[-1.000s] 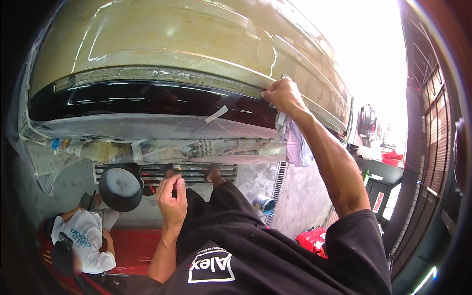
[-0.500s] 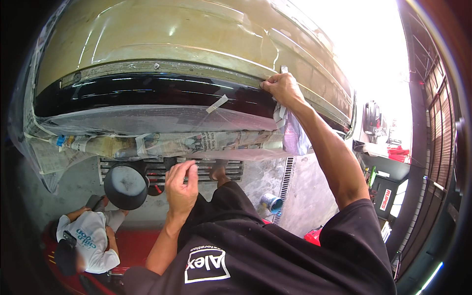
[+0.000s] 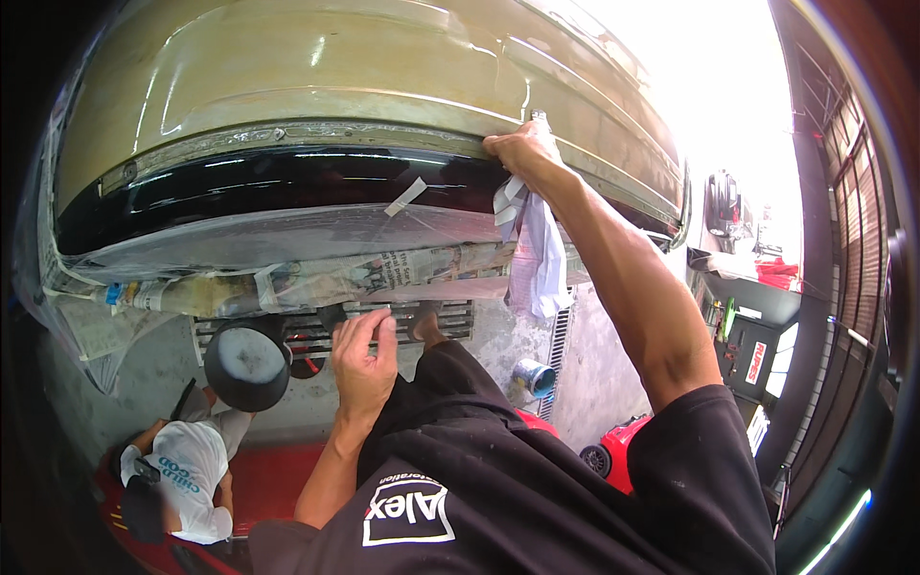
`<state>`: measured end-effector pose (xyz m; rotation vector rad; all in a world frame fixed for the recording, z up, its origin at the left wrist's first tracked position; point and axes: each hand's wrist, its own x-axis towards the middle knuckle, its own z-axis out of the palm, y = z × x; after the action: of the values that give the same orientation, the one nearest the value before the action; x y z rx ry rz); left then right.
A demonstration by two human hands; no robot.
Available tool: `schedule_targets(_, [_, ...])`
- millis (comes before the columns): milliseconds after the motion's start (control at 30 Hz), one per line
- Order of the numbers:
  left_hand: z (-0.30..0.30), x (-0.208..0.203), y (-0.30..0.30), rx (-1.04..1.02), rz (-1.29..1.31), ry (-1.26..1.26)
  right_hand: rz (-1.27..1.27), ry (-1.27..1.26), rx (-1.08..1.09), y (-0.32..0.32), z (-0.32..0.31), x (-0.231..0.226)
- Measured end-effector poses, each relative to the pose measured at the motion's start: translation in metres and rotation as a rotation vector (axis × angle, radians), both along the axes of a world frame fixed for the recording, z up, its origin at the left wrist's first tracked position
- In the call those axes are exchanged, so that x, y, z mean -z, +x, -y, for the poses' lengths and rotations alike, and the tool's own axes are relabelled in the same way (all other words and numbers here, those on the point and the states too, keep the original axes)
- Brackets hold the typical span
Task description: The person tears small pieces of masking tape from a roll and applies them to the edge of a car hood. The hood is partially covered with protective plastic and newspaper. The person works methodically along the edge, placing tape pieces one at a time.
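Left hand [image 3: 364, 350] is rising a little since the earlier frames, now hanging level with the floor grate [image 3: 383, 326], fingers curling loosely together, holding nothing. Right hand [image 3: 522, 153] is sliding along the car [image 3: 335, 96] seam, fingers pressing closed onto the edge where tan panel meets black bumper [image 3: 268, 187], and gripping a white rag [image 3: 537, 254] that is dangling below the wrist.

Rag is likely handling light, soft and floppy; bunching it at the top in the fist looks like the easiest hold. One tape strip [image 3: 405, 196] is peeling off the bumper, thin and sticky, probably tearing easily, best pinched at its loose end. Newspaper [image 3: 383, 273] masking under the bumper is looking flimsy.

Counting: one rag, one loose tape strip, one black pot [image 3: 247, 362], one small can [image 3: 532, 377] on the floor, one other person [image 3: 187, 470] crouching at lower left.
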<state>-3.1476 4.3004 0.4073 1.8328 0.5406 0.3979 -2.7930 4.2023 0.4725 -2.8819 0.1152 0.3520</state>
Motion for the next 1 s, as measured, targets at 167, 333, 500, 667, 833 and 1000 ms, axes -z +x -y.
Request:
schedule_targets(167, [0.008, -0.017, 0.023, 0.071, 0.057, 0.005, -0.219, -0.057, -0.388, 0.031, 0.04, 0.013])
schedule_targets(333, [0.014, -0.013, 0.013, 0.114, -0.012, 0.005, -0.24, 0.112, -0.107, 0.042, 0.048, 0.024])
schedule_targets(500, [0.011, -0.004, 0.0, 0.057, -0.03, 0.035, -0.372, 0.035, -0.081, 0.019, 0.009, -0.031])
schedule_targets(667, [0.01, -0.003, 0.019, 0.067, -0.035, 0.08, -0.309, -0.012, -0.116, 0.036, 0.047, 0.008])
schedule_targets(833, [-0.021, -0.047, 0.15, 0.148, 0.244, 0.395, -0.222, -0.091, -0.194, 0.015, 0.024, -0.024])
schedule_targets(1000, [-0.043, -0.065, 0.253, 0.48, 0.342, 0.908, -0.102, 0.215, -0.18, 0.002, 0.064, -0.04])
